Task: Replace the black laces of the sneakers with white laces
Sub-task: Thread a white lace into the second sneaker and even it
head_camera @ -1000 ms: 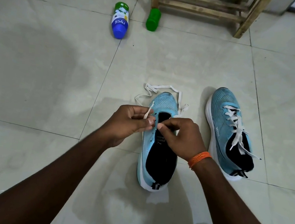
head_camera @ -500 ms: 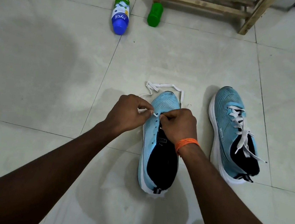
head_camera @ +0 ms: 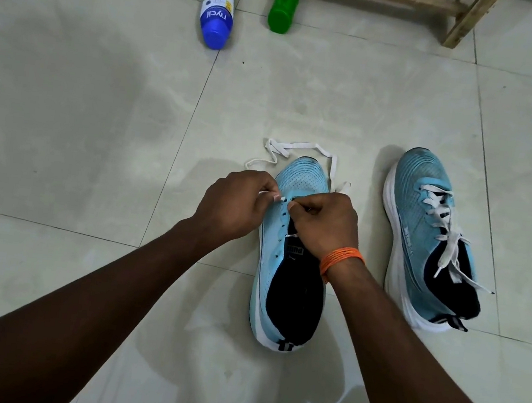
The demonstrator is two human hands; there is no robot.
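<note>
Left hand [head_camera: 235, 204] pinches the flat white lace [head_camera: 301, 147] tip at the unlaced light blue mesh sneaker [head_camera: 296, 185]; right hand [head_camera: 324, 222] curls on its eyelets, far end.

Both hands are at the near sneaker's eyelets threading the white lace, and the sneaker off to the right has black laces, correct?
Not quite: the head view shows the sneaker on the right laced in white, not black. The rest stands: the left hand pinches the white lace at the eyelets of the near sneaker, where the right hand grips the upper.
</note>
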